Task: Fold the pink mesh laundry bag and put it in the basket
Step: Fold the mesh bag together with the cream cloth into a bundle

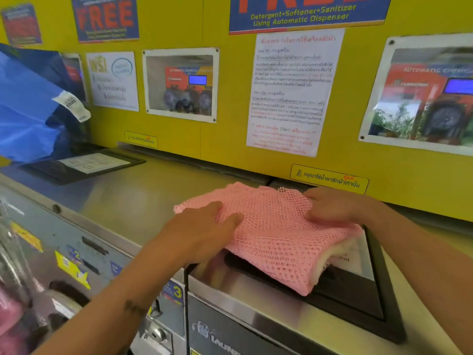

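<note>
The pink mesh laundry bag (271,234) lies folded in a thick pad on the steel top of a washing machine (256,298), partly over a black framed panel (378,298). My left hand (202,231) rests flat on the bag's left edge, fingers spread and pressing down. On the bag's far right part my right hand (332,204) pinches a fold of mesh between its curled fingers. No basket is in view.
A yellow wall (222,139) with posters and notices rises right behind the machines. A blue bag (28,108) stands on the neighbouring machine's top (122,190) at the far left, beside another black framed panel (84,165). Pink cloth (10,319) shows at the lower left edge.
</note>
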